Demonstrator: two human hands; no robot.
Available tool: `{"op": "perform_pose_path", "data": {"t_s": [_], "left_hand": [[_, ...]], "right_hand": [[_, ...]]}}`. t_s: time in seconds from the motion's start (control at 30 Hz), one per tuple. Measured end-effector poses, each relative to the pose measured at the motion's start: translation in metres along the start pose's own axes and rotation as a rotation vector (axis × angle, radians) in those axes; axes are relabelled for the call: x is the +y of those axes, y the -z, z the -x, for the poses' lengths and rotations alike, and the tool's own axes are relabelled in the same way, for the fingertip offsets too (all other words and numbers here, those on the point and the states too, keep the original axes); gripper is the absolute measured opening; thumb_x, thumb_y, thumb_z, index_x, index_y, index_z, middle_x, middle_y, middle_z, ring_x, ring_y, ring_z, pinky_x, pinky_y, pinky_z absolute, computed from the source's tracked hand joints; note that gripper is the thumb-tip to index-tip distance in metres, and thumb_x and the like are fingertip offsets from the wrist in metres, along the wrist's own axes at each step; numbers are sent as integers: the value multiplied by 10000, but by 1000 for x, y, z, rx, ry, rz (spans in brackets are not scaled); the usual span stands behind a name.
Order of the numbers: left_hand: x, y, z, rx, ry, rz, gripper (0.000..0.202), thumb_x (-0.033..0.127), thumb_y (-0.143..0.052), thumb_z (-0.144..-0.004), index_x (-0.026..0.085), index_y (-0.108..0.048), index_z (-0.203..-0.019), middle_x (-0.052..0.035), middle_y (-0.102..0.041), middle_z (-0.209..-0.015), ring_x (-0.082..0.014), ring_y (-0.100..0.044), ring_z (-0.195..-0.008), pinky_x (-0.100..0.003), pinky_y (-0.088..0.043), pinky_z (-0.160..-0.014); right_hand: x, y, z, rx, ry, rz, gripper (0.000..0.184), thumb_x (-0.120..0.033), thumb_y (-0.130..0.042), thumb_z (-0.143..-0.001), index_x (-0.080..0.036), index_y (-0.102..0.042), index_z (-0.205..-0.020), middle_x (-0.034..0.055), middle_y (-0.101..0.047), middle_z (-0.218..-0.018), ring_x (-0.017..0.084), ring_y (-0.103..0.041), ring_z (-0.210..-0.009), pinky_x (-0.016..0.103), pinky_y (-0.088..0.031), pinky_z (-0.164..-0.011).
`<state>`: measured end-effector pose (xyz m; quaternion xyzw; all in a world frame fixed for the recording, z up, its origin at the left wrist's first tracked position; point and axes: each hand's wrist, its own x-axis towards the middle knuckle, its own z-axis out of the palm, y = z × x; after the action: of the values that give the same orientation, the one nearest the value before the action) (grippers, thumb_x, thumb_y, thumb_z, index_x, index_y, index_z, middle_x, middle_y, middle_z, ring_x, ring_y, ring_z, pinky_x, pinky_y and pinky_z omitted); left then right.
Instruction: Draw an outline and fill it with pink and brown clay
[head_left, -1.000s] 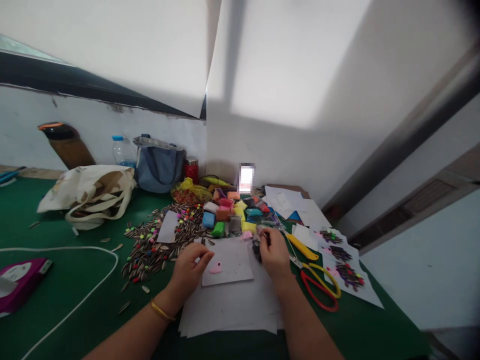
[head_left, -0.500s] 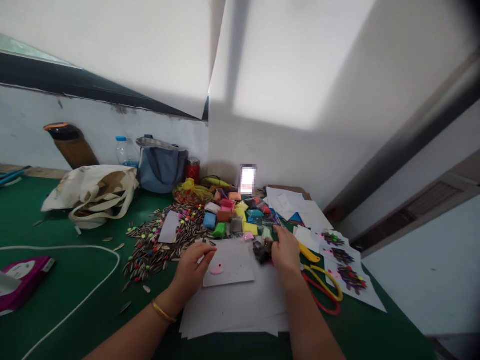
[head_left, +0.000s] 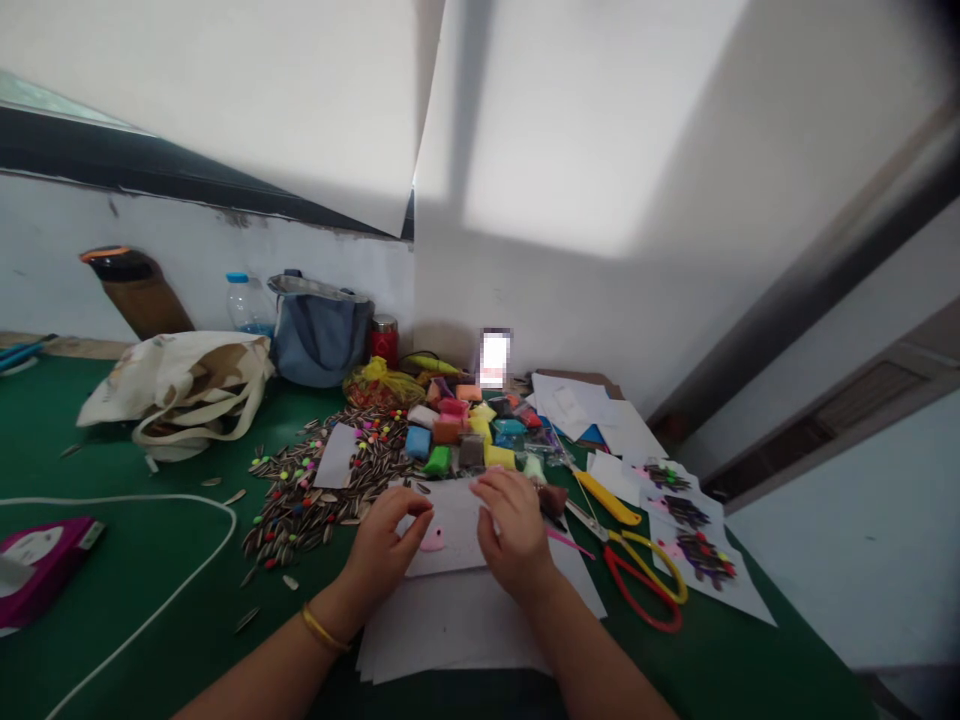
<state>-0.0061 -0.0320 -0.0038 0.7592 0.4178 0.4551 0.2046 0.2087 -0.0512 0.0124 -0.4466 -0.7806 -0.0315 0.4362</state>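
- Larger sheets (head_left: pixel 450 635) are lying beneath a smaller sheet (head_left: pixel 452 563), perhaps as padding.
- Left hand (head_left: pixel 391 535) and right hand (head_left: pixel 517 530) are facing each other, apart; right fingers are showing a gap, left grip I cannot tell.
- Yellow bag (head_left: pixel 380 383) is holding something reddish.
- Clear packets (head_left: pixel 448 430) are keeping coloured blocks separate.
- Pink piece (head_left: pixel 433 542) is lying on the smaller sheet.

Matt white paper (head_left: pixel 480 620), smooth pink clay (head_left: pixel 433 541), glossy plastic-handled metal scissors (head_left: pixel 646 590).
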Motion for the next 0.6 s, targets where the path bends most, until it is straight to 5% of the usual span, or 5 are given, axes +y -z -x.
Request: {"op": "perform_pose_path", "data": {"t_s": [0.27, 0.5, 0.6], "left_hand": [[1, 0, 0, -30, 3, -23, 211, 306, -516, -920, 199, -568, -746, -15, -575, -753, -168, -549, -758, -299, -450, -709], [1, -2, 1, -17, -28, -15, 124, 263, -534, -910, 222, -639, -962, -42, -641, -909, -184, -593, -893, -327, -485, -816], [0, -2, 1, -7, -21, -32, 93, 282, -569, -893, 220, -634, -918, -33, -635, -865, -184, -592, -856, -323, -485, -790]], "right_hand": [[-14, -9, 0, -103, 71, -81, 335, -142, -529, -850, -220, -600, -1167, 75, -634, -1092, 234, -533, -1082, 452, -419, -962], [-15, -9, 0, -103, 79, -98, 328, -161, -534, -860, -218, -593, -1178, 73, -636, -1074, 231, -534, -1077, 437, -419, -958], [-15, -10, 0, -107, 64, -97, 324, -159, -525, -865, -218, -596, -1176, 74, -636, -1078, 232, -534, -1084, 435, -417, -965]]}}
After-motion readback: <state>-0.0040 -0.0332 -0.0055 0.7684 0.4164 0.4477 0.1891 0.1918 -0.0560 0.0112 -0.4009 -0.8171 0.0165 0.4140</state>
